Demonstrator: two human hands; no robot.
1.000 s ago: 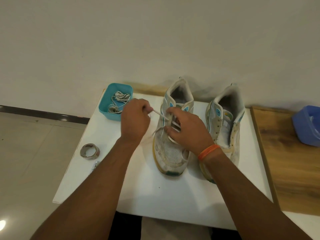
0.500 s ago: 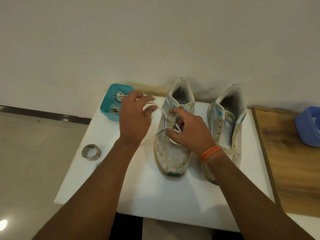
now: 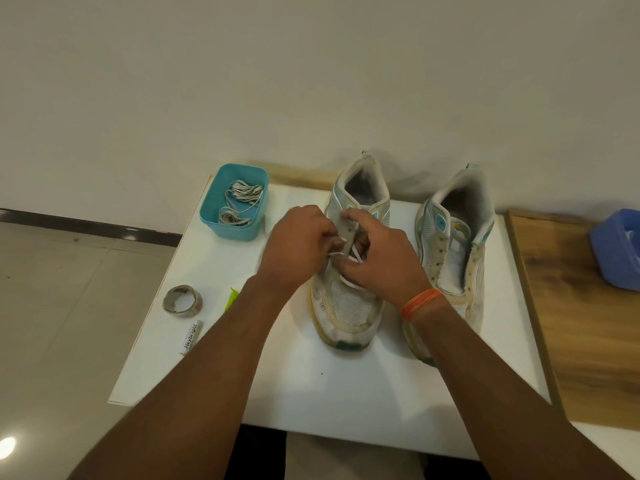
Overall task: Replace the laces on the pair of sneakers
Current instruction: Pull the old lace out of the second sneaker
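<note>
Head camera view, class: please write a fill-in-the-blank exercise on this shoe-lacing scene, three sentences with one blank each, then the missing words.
1. Both hands work a white lace on the sneaker to the person's ____.
2. The old grey laces lie in a ____ tub.
3. The band on the right wrist is ____.

Missing words: left; teal; orange

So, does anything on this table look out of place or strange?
Only a little. The right sneaker has bare eyelets, with no lace. A green scrap lies half hidden beside the left forearm. Nothing looks spilled or broken.
</note>
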